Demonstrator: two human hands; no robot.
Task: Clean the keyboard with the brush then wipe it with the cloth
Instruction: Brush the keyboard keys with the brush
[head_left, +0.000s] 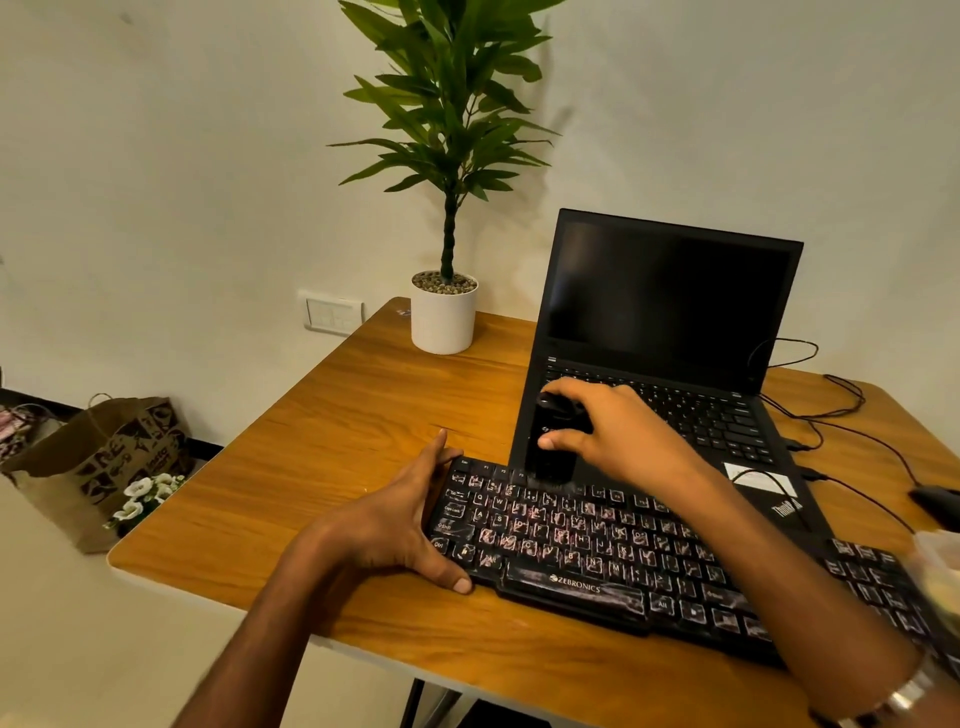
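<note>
A black keyboard (597, 551), dusty with pale smears on its keys, lies across the wooden table (322, 467). My left hand (400, 525) clasps its left end, thumb on the front edge and fingers along the back. My right hand (613, 431) grips a black brush (550, 447) held upright, its bristle end touching the keyboard's top row near the left. No cloth shows in this view.
An open black laptop (670, 322) stands right behind the keyboard, cables (831, 410) trailing to its right. A potted plant (444, 312) occupies the far corner. A black mouse (935, 501) and a blurred clear container (940, 571) sit at the right edge. A paper bag (98, 462) rests on the floor, left.
</note>
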